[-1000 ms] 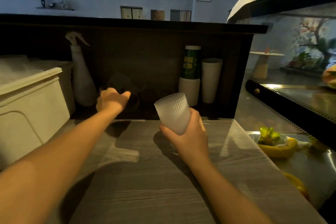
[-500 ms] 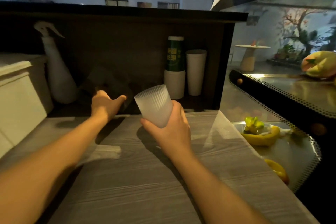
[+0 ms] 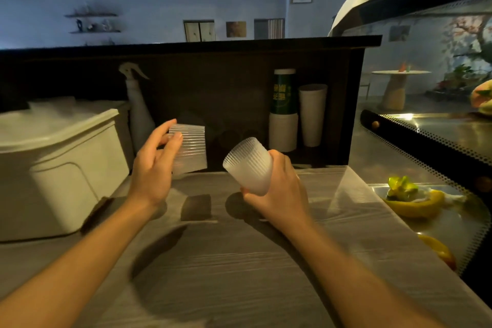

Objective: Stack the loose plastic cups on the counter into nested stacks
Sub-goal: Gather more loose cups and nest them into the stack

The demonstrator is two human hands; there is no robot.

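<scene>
Now that the left hand (image 3: 154, 168) has lifted a clear ribbed plastic cup (image 3: 189, 150) from the far shadows, fingers curled around it, the right hand (image 3: 277, 189) grips a frosted ribbed cup (image 3: 249, 165) beside it, ready to nest.

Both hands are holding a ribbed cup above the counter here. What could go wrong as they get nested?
1. The left hand holds its clear ribbed cup loosely, fingers mostly straight, so it might slip onto the counter.
2. The frosted ribbed cup in the right hand is tilted with its mouth towards the other cup, which looks base up; the rims may clash unless one is turned.
3. Dim light makes the clear cup hard to see.
</scene>
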